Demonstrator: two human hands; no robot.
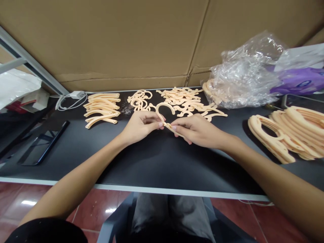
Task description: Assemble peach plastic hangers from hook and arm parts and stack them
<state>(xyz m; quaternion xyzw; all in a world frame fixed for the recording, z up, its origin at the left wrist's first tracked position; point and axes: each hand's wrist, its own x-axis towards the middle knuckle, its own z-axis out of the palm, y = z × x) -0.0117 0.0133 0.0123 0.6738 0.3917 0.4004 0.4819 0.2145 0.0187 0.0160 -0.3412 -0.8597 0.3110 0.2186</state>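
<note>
Over the middle of the black table, my left hand [141,127] pinches the base of a beige plastic hanger hook [164,107], its curve rising above the fingers. My right hand [196,131] is closed on a beige hanger arm [178,134] that meets the hook between my fingertips. Whether the two pieces are locked together is hard to see. Behind my hands lie a pile of loose hooks [140,100] and a jumbled pile of hanger arms with some hook-shaped ends [186,99]. Farther left is a stack of slightly curved arms [102,108].
Stacked beige hangers [298,131] stand at the right. Behind them are a clear plastic bag [243,77] and a purple packet [298,80]. A dark phone [45,143] lies at left, with a white charger and cable [76,98] beyond. Cardboard [126,40] backs the table.
</note>
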